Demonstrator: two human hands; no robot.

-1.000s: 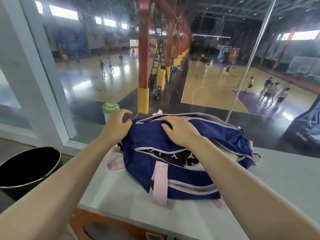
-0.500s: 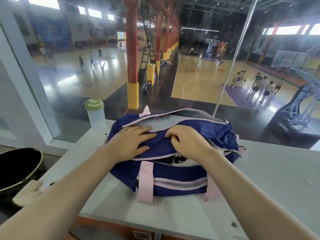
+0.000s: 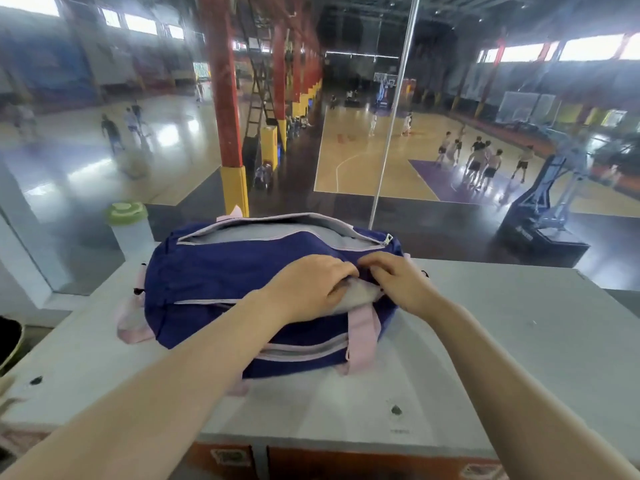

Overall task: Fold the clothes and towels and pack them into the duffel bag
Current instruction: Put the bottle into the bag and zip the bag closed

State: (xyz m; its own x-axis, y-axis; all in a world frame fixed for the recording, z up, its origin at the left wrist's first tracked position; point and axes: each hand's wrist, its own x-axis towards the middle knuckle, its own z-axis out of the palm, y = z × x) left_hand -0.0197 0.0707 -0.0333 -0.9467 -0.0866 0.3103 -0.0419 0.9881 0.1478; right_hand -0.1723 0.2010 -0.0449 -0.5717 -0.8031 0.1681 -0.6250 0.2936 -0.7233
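A navy duffel bag [image 3: 221, 268] with pale pink straps and zip trim lies on the grey counter [image 3: 502, 341]. Its front zip is closed along the left part and gapes at the right, where a light grey-white cloth [image 3: 356, 294] shows inside. My left hand [image 3: 308, 289] lies over the bag's top right, fingers curled onto the fabric by the opening. My right hand [image 3: 398, 280] pinches the bag's edge at the right end of the opening, fingertips nearly meeting the left hand's. A second zip along the bag's far top stands open.
A clear bottle with a green lid [image 3: 130, 226] stands left of the bag by the glass wall. A black bin [image 3: 8, 341] sits low at the left edge. Beyond the glass lies a sports hall with people on the courts.
Both hands have moved to the right along the bag's front zip, and the gap has shrunk to its right end. The dark patterned cloth seen earlier is now covered.
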